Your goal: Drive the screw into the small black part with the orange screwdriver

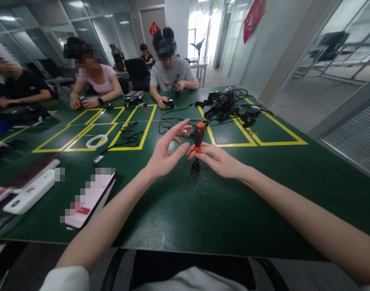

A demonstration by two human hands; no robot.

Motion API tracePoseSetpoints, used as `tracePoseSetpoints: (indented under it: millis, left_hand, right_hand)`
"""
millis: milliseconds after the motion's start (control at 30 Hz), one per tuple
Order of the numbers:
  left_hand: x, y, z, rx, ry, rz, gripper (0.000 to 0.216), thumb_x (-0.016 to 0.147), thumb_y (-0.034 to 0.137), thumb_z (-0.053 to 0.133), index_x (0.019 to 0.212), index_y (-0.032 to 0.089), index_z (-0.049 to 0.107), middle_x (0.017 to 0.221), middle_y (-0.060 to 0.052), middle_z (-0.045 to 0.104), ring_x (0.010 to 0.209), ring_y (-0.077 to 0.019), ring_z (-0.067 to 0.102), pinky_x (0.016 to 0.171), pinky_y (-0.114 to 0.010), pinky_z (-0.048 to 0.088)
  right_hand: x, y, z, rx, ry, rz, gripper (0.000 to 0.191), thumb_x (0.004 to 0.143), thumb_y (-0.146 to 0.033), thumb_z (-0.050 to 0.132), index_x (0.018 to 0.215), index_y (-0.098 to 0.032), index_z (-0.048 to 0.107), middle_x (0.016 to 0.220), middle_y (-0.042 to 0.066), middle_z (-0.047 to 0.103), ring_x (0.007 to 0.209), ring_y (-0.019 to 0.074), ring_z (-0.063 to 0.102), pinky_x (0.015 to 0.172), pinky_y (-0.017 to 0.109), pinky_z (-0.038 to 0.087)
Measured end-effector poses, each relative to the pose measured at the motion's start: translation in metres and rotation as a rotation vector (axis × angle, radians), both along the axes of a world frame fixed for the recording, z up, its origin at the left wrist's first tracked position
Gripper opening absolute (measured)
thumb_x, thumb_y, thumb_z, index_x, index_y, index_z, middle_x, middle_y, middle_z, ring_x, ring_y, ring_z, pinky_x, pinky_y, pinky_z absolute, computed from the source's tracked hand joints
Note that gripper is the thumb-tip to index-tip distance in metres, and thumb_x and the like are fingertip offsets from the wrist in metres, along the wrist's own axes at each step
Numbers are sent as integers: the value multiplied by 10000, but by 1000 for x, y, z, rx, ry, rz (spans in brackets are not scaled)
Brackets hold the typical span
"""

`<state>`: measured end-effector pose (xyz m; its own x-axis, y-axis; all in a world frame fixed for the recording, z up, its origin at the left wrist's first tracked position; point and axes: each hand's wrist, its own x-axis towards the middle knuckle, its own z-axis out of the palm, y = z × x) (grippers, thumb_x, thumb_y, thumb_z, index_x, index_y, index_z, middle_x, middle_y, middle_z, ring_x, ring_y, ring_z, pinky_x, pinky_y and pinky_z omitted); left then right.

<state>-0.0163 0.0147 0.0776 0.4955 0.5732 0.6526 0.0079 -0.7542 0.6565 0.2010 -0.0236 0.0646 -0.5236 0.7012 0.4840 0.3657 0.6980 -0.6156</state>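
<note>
My right hand (216, 159) is closed on a screwdriver (199, 135) with a black and orange handle, its fingers near the handle's lower end. The screwdriver stands roughly upright, and its lower end meets a small black part (195, 167) on the green table. What this part is I cannot make out. Just to the left of the handle, my left hand (169, 149) is open, fingers apart and thumb stretched toward the right hand's fingertips. Tiny dark bits (206, 167) lie beside the black part.
Tangled black cables (224, 103) lie at the far right of the green table (233, 218). A white cable coil (96, 141), a phone (90, 198) and a white power strip (33, 192) lie to the left. Across the table a person (169, 72) holds a power screwdriver (174, 84).
</note>
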Motion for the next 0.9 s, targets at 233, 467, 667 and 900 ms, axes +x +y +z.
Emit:
tracePoseSetpoints:
  millis: [233, 467, 667, 900]
  left_hand:
    - [15, -4, 71, 356, 408, -92, 332, 1003, 176, 541, 1311, 199, 663, 1191, -78, 644, 1025, -160, 659, 916, -301, 544]
    - [32, 3, 93, 440, 698, 13, 205, 937, 322, 654, 795, 173, 653, 748, 7, 626, 642, -115, 514, 634, -256, 299]
    - [32, -1, 86, 504, 674, 190, 415, 950, 483, 629, 674, 176, 588, 570, 17, 487, 563, -130, 492, 639, -275, 293]
    - [19, -11, 89, 454, 624, -46, 342, 887, 168, 521, 1176, 176, 703, 1176, -84, 675, 919, -171, 668, 771, -274, 508]
  right_hand:
    - [5, -3, -5, 23, -15, -50, 282, 1076, -251, 489, 986, -213, 754, 1072, 76, 778, 1093, 252, 729, 1009, 435, 584]
    - [20, -10, -37, -25, -155, -45, 422, 957, -189, 659, 1377, -225, 642, 1337, 117, 752, 1165, 272, 742, 987, 463, 621]
    - [14, -19, -61, 184, -184, -137, 499, 980, -185, 609, 1471, -217, 529, 1289, 165, 743, 1149, 315, 735, 948, 520, 639]
    - [10, -24, -68, 346, -260, -131, 522, 1033, -237, 557, 1530, -150, 423, 1193, 212, 736, 1058, 342, 741, 860, 520, 653]
